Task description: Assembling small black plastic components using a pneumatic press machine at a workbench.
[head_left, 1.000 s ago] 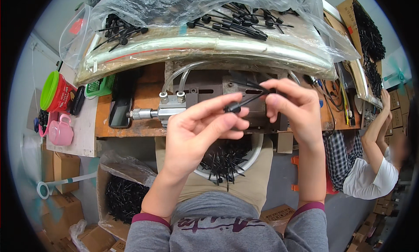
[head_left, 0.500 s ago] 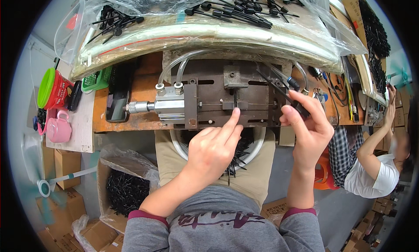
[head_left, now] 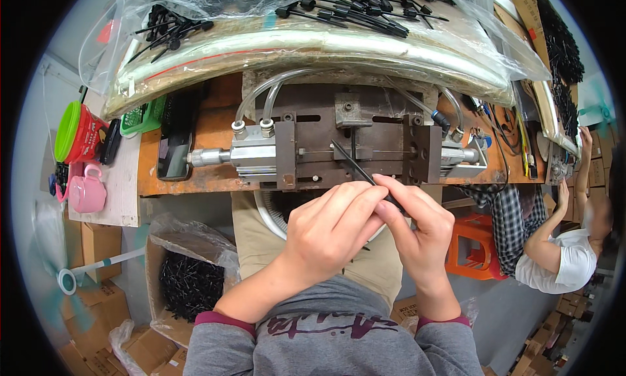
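Observation:
My right hand (head_left: 420,223) pinches a thin black rod (head_left: 352,159) between thumb and fingers. The rod slants up and left, its tip over the small metal block at the middle of a dark steel fixture (head_left: 385,131). My left hand (head_left: 332,223) is closed beside it, fingertips meeting those of the right; what they grip, if anything, is hidden. Another dark slim piece (head_left: 353,138) stands in the fixture below a bolted metal block (head_left: 352,110). Silver air cylinders (head_left: 253,159) flank the fixture, with thin pins pointing inward.
Clear plastic sheeting (head_left: 313,53) behind the fixture carries several black rods with knobbed ends (head_left: 339,14). A white-rimmed basket (head_left: 270,219) sits at my lap. At left stand a box of black parts (head_left: 189,285) and a pink cup (head_left: 88,188). A co-worker (head_left: 554,259) sits at right near an orange stool (head_left: 466,239).
My right hand has come left and down with the rod, now over the fixture's middle. My left hand has drawn back from the block, its pointing finger folded in, and meets the right.

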Demonstrator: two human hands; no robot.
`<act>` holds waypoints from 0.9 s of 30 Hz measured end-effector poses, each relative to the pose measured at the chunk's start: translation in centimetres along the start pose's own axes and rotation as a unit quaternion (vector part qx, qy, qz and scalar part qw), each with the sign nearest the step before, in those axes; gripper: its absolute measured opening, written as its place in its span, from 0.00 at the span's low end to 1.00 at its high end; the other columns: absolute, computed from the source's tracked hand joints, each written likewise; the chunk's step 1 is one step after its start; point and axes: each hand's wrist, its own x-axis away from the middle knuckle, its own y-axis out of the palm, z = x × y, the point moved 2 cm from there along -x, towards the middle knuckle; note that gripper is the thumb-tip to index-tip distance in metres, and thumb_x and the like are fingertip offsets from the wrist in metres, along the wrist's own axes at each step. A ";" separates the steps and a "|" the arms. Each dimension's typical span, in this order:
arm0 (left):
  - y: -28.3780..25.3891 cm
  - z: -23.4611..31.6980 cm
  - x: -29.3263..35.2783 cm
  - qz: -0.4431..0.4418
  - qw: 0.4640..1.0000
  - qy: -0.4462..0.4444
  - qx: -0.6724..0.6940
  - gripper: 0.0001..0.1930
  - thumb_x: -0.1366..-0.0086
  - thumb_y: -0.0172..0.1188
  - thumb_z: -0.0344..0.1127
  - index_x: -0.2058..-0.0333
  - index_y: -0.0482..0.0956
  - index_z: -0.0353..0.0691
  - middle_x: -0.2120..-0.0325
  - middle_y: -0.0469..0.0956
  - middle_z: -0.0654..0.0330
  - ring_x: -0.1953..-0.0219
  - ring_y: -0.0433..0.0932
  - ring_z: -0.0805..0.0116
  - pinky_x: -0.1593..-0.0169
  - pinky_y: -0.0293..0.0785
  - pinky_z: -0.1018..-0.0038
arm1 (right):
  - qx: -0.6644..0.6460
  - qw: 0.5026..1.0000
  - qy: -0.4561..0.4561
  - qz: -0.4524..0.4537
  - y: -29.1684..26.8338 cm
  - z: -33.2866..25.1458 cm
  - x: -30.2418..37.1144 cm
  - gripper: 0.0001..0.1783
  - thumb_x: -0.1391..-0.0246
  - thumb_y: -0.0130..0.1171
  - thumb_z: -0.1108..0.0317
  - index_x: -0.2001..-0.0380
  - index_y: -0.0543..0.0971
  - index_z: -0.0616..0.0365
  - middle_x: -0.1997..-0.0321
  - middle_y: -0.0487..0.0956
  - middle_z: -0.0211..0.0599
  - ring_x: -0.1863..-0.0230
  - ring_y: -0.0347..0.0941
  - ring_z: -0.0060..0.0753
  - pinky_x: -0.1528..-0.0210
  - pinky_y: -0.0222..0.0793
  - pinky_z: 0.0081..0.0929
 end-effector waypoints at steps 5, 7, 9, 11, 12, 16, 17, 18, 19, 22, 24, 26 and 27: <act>-1.2 -1.3 0.7 -0.053 0.992 -0.065 0.099 0.13 0.47 0.72 0.26 0.62 0.82 0.33 0.66 0.80 0.55 0.70 0.82 0.65 0.67 0.79 0.74 | -0.123 0.983 0.043 -0.132 -0.7 0.2 0.5 0.26 0.43 0.61 0.79 0.40 0.75 0.64 0.57 0.82 0.44 0.62 0.79 0.29 0.60 0.73 0.21; -1.6 -1.5 1.0 -0.080 0.975 -0.099 0.180 0.13 0.47 0.71 0.25 0.61 0.82 0.33 0.67 0.80 0.57 0.71 0.81 0.69 0.67 0.79 0.75 | -0.164 0.963 0.087 -0.193 -1.5 0.4 1.0 0.28 0.42 0.60 0.80 0.37 0.73 0.63 0.55 0.82 0.45 0.61 0.78 0.28 0.59 0.72 0.19; -2.0 -1.6 1.0 -0.089 0.969 -0.123 0.193 0.14 0.47 0.71 0.22 0.60 0.83 0.33 0.64 0.80 0.57 0.69 0.81 0.71 0.66 0.80 0.76 | -0.249 0.940 0.161 -0.169 -1.5 0.8 1.3 0.25 0.45 0.64 0.81 0.43 0.77 0.64 0.55 0.82 0.42 0.59 0.79 0.26 0.59 0.76 0.23; -2.5 -1.6 0.9 -0.081 0.970 -0.146 0.178 0.15 0.50 0.72 0.20 0.61 0.85 0.34 0.61 0.80 0.55 0.66 0.81 0.71 0.63 0.81 0.76 | -0.292 0.937 0.157 -0.113 -1.0 1.6 1.5 0.23 0.48 0.66 0.81 0.47 0.79 0.64 0.56 0.82 0.40 0.59 0.79 0.26 0.58 0.78 0.25; -2.8 -1.8 0.9 -0.083 0.980 -0.119 0.140 0.15 0.50 0.71 0.19 0.61 0.85 0.34 0.57 0.78 0.54 0.62 0.82 0.68 0.59 0.83 0.74 | -0.213 0.965 0.128 -0.090 -0.9 1.9 1.5 0.19 0.53 0.70 0.81 0.55 0.82 0.64 0.53 0.81 0.42 0.57 0.81 0.30 0.58 0.81 0.29; -3.4 -1.3 0.8 -0.051 0.989 -0.115 0.083 0.16 0.52 0.70 0.18 0.61 0.85 0.33 0.53 0.77 0.52 0.56 0.84 0.63 0.53 0.83 0.71 | 0.048 0.993 -0.097 -0.057 1.0 2.4 0.5 0.18 0.59 0.73 0.77 0.61 0.82 0.61 0.42 0.77 0.47 0.54 0.82 0.39 0.58 0.80 0.30; -3.5 -1.2 0.8 -0.049 0.989 -0.115 0.080 0.16 0.51 0.70 0.18 0.61 0.85 0.34 0.53 0.77 0.52 0.56 0.83 0.63 0.53 0.83 0.71 | 0.080 0.989 -0.110 -0.059 1.5 2.4 0.4 0.17 0.59 0.73 0.76 0.61 0.82 0.61 0.42 0.77 0.47 0.54 0.82 0.38 0.58 0.80 0.29; -3.6 -1.2 0.9 -0.045 0.989 -0.116 0.074 0.16 0.51 0.70 0.18 0.61 0.85 0.34 0.53 0.78 0.52 0.56 0.83 0.63 0.52 0.83 0.71 | 0.111 0.984 -0.123 -0.063 2.1 2.4 0.3 0.17 0.59 0.73 0.76 0.62 0.82 0.60 0.42 0.77 0.47 0.55 0.82 0.38 0.58 0.80 0.29; -3.8 -1.2 0.9 -0.042 0.990 -0.118 0.070 0.16 0.51 0.70 0.18 0.61 0.85 0.34 0.52 0.78 0.52 0.56 0.83 0.63 0.52 0.83 0.71 | 0.142 0.978 -0.137 -0.067 2.6 2.4 0.2 0.17 0.59 0.73 0.75 0.62 0.82 0.60 0.42 0.77 0.46 0.55 0.82 0.37 0.58 0.80 0.29; -4.0 -1.3 0.9 -0.041 0.991 -0.116 0.046 0.16 0.52 0.70 0.18 0.62 0.85 0.35 0.54 0.80 0.53 0.55 0.83 0.63 0.53 0.82 0.71 | 0.225 0.957 -0.176 -0.053 3.4 2.2 -0.4 0.14 0.59 0.67 0.73 0.64 0.81 0.60 0.43 0.79 0.47 0.64 0.82 0.34 0.64 0.78 0.26; -4.3 -1.6 1.0 -0.056 0.993 -0.094 0.039 0.15 0.48 0.68 0.18 0.60 0.85 0.34 0.53 0.79 0.52 0.56 0.83 0.63 0.54 0.81 0.71 | 0.252 0.950 -0.179 -0.055 3.4 2.2 -0.8 0.13 0.59 0.64 0.72 0.65 0.81 0.60 0.44 0.79 0.46 0.69 0.81 0.32 0.67 0.77 0.25; -4.4 -1.8 1.0 -0.062 0.994 -0.084 0.038 0.14 0.46 0.67 0.18 0.59 0.84 0.34 0.53 0.79 0.52 0.57 0.83 0.63 0.55 0.81 0.71 | 0.254 0.948 -0.182 -0.054 3.4 2.1 -1.2 0.13 0.59 0.62 0.73 0.66 0.81 0.60 0.44 0.80 0.46 0.74 0.80 0.29 0.70 0.75 0.24; -4.4 -1.9 1.0 -0.060 0.994 -0.085 0.041 0.14 0.46 0.67 0.18 0.59 0.85 0.34 0.54 0.80 0.53 0.57 0.83 0.62 0.56 0.81 0.71 | 0.261 0.946 -0.181 -0.059 3.4 2.0 -1.3 0.12 0.60 0.63 0.73 0.66 0.80 0.60 0.45 0.80 0.46 0.75 0.79 0.28 0.70 0.75 0.24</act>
